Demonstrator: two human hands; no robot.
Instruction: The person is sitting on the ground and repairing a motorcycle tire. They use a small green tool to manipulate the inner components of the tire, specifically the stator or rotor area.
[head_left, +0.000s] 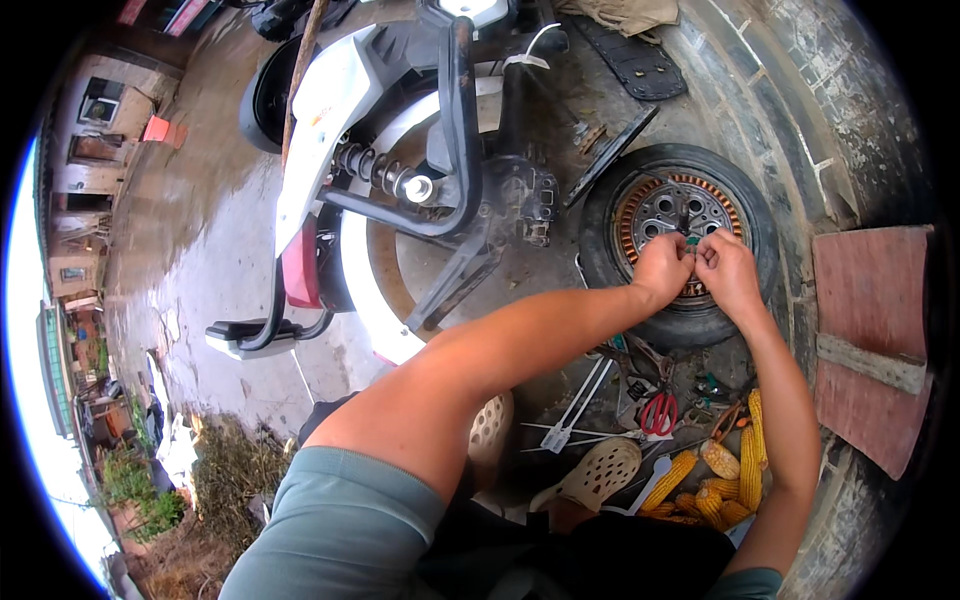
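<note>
Both my hands are together over the lower part of a hub motor (690, 190), whose ring of copper windings and round metal plate sit inside a black tire (603, 250) lying flat. My left hand (663, 268) is closed, thumb and fingers pinched. Facing it almost fingertip to fingertip, my right hand (728, 268) is pinched closed too. A tiny green part (692, 241) shows at the fingertips, too small to name. What each hand grips is hidden by the fingers. A dark shaft (684, 212) rises from the motor's middle.
A white electric scooter (335, 95) lies on its side to the left. Near my feet are red-handled scissors (659, 412), white cable ties (557, 436) and yellow corn cobs (722, 490). A reddish board (872, 300) leans by the brick wall (800, 110) at right.
</note>
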